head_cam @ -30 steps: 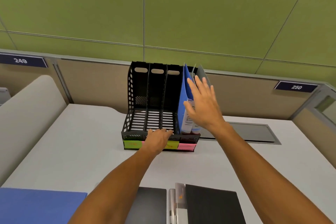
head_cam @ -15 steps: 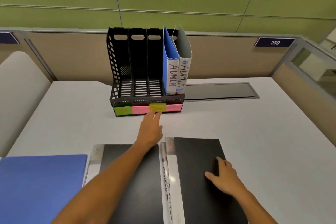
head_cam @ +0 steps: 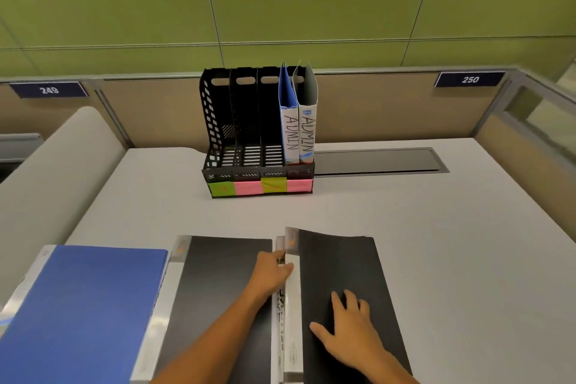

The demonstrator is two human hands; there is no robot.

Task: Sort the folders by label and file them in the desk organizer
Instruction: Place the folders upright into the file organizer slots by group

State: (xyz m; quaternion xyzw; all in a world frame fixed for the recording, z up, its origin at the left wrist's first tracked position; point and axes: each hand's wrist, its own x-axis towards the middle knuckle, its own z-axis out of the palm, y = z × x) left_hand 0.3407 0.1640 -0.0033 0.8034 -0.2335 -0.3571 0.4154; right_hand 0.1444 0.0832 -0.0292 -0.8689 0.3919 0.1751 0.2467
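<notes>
A black desk organizer (head_cam: 237, 121) stands at the back of the desk, with green and pink sticky labels along its front. Its rightmost slot holds a blue folder (head_cam: 288, 115) and a grey folder (head_cam: 307, 112), both marked ADMIN. Three folders lie flat near me: a blue one (head_cam: 84, 312), a black one in the middle (head_cam: 215, 284) and a black one on the right (head_cam: 346, 274). My left hand (head_cam: 272, 271) grips the spine edge of the right black folder. My right hand (head_cam: 352, 327) lies flat on its cover, fingers spread.
The grey desk (head_cam: 436, 243) has a dark cable-slot cover (head_cam: 377, 160) behind and to the right of the organizer. Partition walls carry plates 249 (head_cam: 49, 90) and 250 (head_cam: 470, 79). A curved beige panel (head_cam: 53, 165) borders the left side.
Both hands came back from the organizer to the flat folders. My left hand left the sticky labels and closed on the right black folder's spine; my right hand settled on its cover.
</notes>
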